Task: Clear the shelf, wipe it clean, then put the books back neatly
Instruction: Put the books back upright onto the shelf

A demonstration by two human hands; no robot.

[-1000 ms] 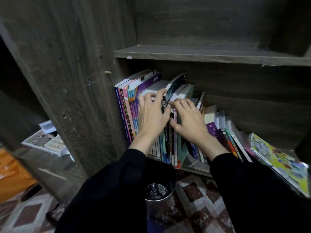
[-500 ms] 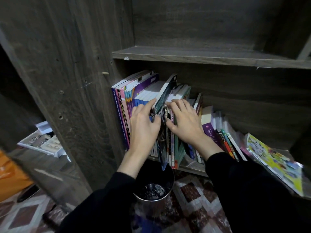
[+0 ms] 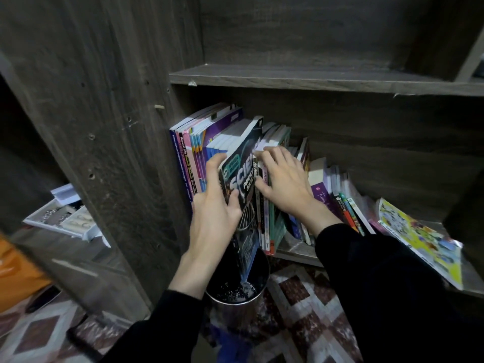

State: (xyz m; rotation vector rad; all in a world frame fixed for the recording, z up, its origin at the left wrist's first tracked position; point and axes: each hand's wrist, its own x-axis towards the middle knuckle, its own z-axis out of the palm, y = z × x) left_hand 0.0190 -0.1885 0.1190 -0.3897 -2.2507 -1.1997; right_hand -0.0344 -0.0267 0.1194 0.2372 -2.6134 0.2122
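Our left hand (image 3: pixel 214 205) grips the science book (image 3: pixel 242 179), with the thumb across its glossy dark cover and the fingers curled behind. The book is a thin, flat paperback, tipped out of the row with its top toward 1 o'clock. Its lower corner hangs past the front edge of the shelf (image 3: pixel 293 247), above the bin (image 3: pixel 237 314) at 6 o'clock.

Our right hand (image 3: pixel 284 184) lies wide and flat just beside it at 3 o'clock. Its fingers are spread over the pale page edges of the neighbouring books (image 3: pixel 195 158) and its thumb presses a spine. It holds nothing.

The books stand upright on the left in pink, blue and purple spines. Toward 3 o'clock they lean ever lower, ending in a floppy yellow magazine (image 3: pixel 424 239) that lies nearly flat.

The shelf, the upper board (image 3: pixel 314 79) and the side panel (image 3: pixel 104 127) are rough grey wood-grain laminate, and the panel is dotted with peg holes. The bin is a round metal cylinder with a shiny rim and glinting specks in its dark inside. At 9 o'clock sits a white tray (image 3: pixel 52 221) with compartments. The floor (image 3: pixel 296 292) shows maroon and cream diamonds. Matte black sleeves (image 3: pixel 379 271) cover both arms.
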